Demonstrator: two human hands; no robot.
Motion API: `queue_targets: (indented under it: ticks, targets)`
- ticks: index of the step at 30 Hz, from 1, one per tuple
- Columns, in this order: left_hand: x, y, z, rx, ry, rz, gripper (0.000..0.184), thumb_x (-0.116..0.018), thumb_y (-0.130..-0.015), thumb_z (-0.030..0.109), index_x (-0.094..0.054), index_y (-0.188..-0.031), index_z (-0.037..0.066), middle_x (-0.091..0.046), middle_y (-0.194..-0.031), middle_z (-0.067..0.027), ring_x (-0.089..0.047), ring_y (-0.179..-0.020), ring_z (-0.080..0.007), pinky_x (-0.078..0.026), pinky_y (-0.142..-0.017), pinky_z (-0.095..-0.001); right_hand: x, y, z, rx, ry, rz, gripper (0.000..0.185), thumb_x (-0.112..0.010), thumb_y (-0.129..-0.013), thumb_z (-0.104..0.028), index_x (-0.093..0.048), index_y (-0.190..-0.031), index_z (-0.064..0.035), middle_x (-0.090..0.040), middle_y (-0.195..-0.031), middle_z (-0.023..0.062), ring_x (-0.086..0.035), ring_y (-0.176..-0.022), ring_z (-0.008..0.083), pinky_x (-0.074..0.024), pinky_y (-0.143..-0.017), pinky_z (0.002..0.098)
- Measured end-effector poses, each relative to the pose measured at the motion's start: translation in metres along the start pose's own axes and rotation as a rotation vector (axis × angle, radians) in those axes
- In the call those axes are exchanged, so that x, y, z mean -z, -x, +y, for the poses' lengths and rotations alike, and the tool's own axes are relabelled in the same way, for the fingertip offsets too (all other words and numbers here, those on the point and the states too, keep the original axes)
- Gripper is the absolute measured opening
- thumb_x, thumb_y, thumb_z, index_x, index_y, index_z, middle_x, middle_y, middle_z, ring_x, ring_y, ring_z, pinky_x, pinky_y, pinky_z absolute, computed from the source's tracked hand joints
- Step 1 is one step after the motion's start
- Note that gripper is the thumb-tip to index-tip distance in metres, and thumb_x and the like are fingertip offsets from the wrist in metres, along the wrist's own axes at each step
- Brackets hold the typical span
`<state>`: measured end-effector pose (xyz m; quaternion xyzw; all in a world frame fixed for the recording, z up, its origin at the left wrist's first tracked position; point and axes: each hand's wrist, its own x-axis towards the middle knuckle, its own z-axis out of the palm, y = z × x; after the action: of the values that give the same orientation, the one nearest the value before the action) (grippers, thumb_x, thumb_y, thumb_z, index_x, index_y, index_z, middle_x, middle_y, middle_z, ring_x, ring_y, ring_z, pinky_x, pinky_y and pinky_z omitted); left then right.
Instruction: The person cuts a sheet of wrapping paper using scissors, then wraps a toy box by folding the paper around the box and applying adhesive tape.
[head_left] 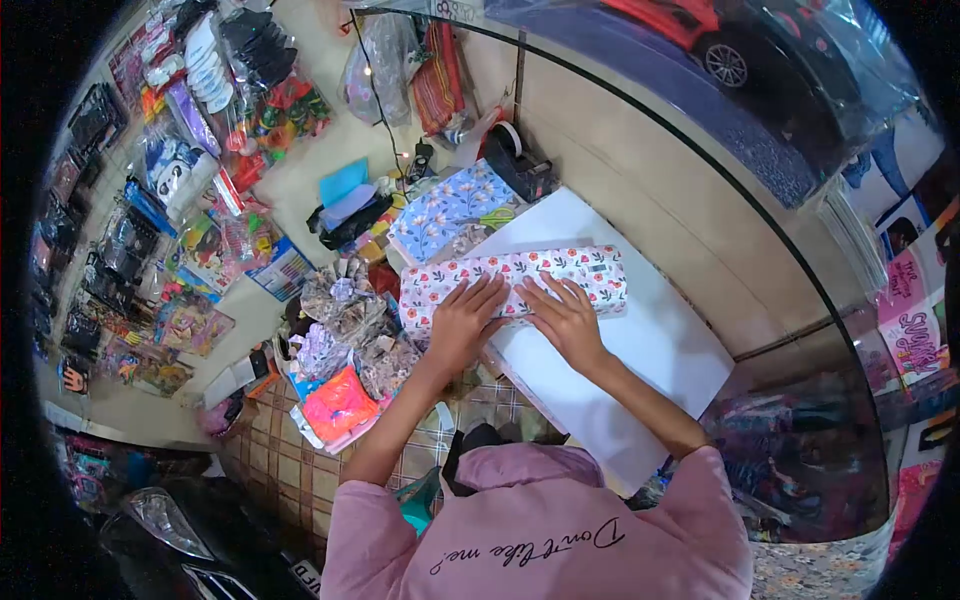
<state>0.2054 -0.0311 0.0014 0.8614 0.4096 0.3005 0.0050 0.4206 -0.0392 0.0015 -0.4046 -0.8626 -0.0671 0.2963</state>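
A long package in white floral paper (420, 290) lies across the white tabletop (645, 355). It could be a wrapped box or a rolled sheet; I cannot tell which. My left hand (465, 318) rests on its left half, fingers stretched out over the paper. On the right half, my right hand (566, 322) lies with its fingers spread and the thumb toward the middle. Both palms hide part of the front edge. A small dark label (598, 268) shows near the package's right end.
Behind the package are a blue floral package (452, 212), green-handled scissors (497, 216) and a tape dispenser (522, 165). Crumpled patterned bundles (350, 310) and a bright pink-orange packet (341, 405) sit at left. A glass panel edge (745, 170) curves along the right. Packaged goods (180, 170) hang on the left wall.
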Motion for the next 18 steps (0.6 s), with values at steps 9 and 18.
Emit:
queue_targets:
  ticks: [9,18]
  targets:
    - [0.009,-0.013,-0.029,-0.023,-0.015,0.026,0.047,-0.068,-0.078,0.024,-0.059,-0.122,0.01,-0.057,-0.129,-0.0072,-0.052,-0.121,-0.0252,-0.039,-0.102,-0.0428,-0.014,-0.025,0.001,-0.055,-0.013,-0.032,0.049,-0.067,-0.082,-0.022,-0.056,-0.129,-0.0151,-0.056,-0.132,0.0028,-0.047,-0.125,0.0224,-0.0352,-0.102,0.0423]
    - [0.026,-0.039,-0.058,-0.087,0.062,-0.09,0.041,-0.072,-0.075,0.026,-0.063,-0.111,0.01,-0.042,-0.14,-0.0127,-0.034,-0.134,-0.0326,-0.024,-0.11,-0.0511,0.01,-0.088,0.045,-0.38,-0.674,-0.202,0.035,-0.073,-0.08,-0.019,-0.065,-0.11,-0.0037,-0.065,-0.106,0.0149,-0.061,-0.098,0.0245,-0.0497,-0.08,0.0312]
